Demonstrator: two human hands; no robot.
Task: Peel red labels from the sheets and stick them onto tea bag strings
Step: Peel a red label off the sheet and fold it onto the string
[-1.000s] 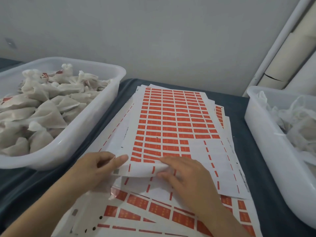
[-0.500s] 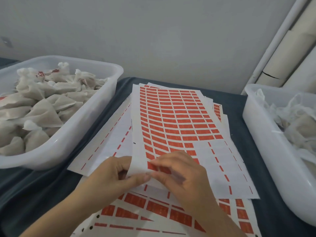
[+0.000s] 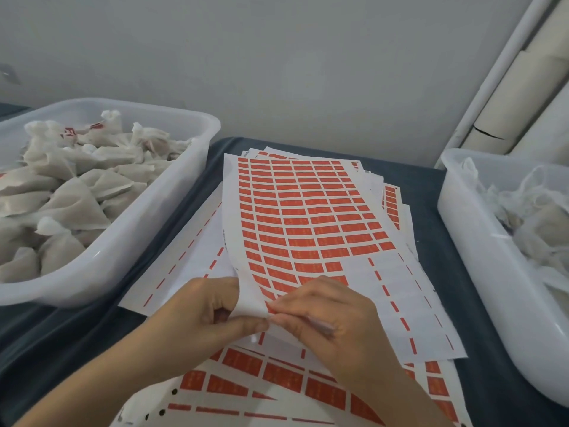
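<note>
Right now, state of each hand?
Left hand: pinching the near edge of the label sheet.
Right hand: fingertips pinching at a red label on that edge.

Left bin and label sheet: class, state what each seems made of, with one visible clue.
Left bin: looks like translucent white plastic, smooth; its rim shines and the bags show faintly through the wall.
Label sheet: probably thin paper, fairly matte; it curls where the left hand lifts its corner.

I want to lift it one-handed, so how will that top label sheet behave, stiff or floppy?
Probably floppy: the top label sheet already curls where the left hand lifts its corner. Likely light, since a fingertip grip raises it. It may slide, lying loose on other sheets.
</note>
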